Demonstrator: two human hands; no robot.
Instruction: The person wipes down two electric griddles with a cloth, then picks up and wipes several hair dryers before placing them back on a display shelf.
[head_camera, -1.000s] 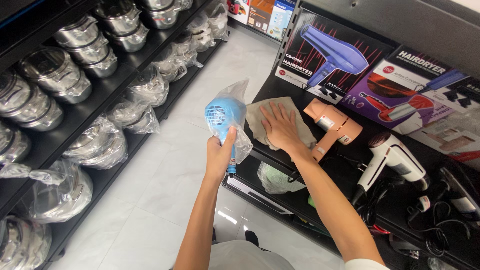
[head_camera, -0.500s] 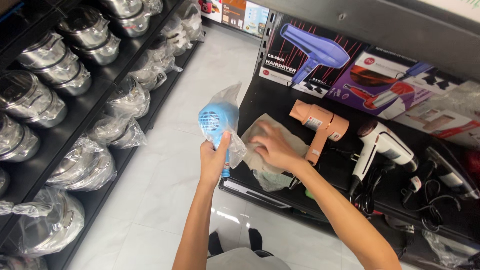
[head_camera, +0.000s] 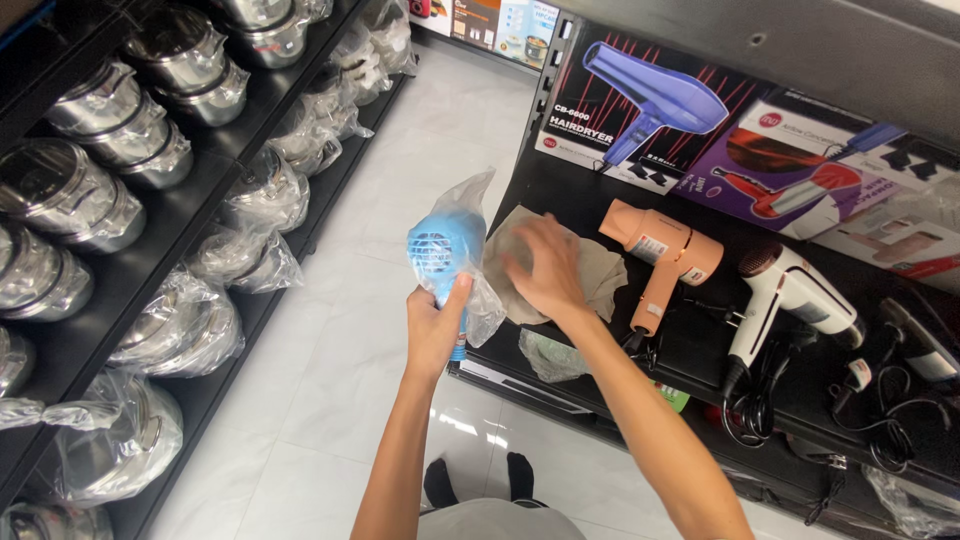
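My left hand (head_camera: 435, 325) grips the handle of a blue hair dryer (head_camera: 445, 248) wrapped in clear plastic, holding it upright beside the shelf's left end. My right hand (head_camera: 545, 268) lies palm down, fingers spread, on a beige cloth (head_camera: 600, 275) spread over the black shelf (head_camera: 580, 190). The blue dryer hangs just left of the cloth, off the shelf. A peach hair dryer (head_camera: 660, 255) lies on the shelf just right of the cloth.
A white and brown hair dryer (head_camera: 795, 300) with a black cord lies further right. Boxes picturing hair dryers (head_camera: 650, 110) stand at the shelf's back. Across the white tiled aisle (head_camera: 340, 340), dark racks hold steel pots (head_camera: 90, 200), many in plastic bags.
My right hand has kept sliding the cloth about on the shelf, toward its front edge and then back up, flat again. My left hand holds the blue dryer roughly in place.
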